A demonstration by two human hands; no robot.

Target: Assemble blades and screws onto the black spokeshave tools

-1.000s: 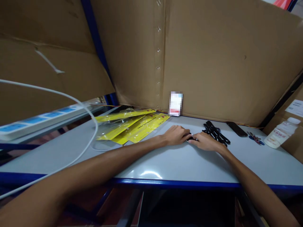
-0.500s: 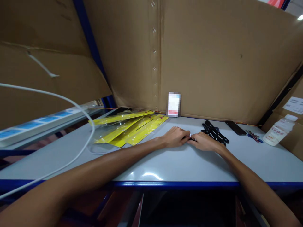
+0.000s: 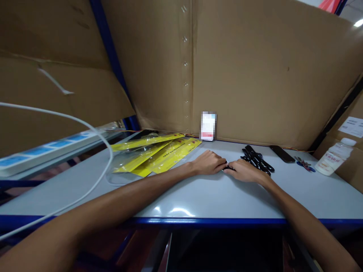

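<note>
Black object (image 3: 229, 167) — mostly hidden by hands (image 3: 209, 163) (image 3: 244, 170)

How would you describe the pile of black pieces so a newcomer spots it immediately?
On the grey tabletop, find the right hand. Just beyond it lies the pile of glossy black pieces, several elongated ones overlapping, unlike the single flat, phone-like slab farther right.

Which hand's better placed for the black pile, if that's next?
Right, I'd say: the right hand is beside the black pile; the left hand is farther away, nearer the yellow packets. Both seem busy on a small dark object, though.
</note>
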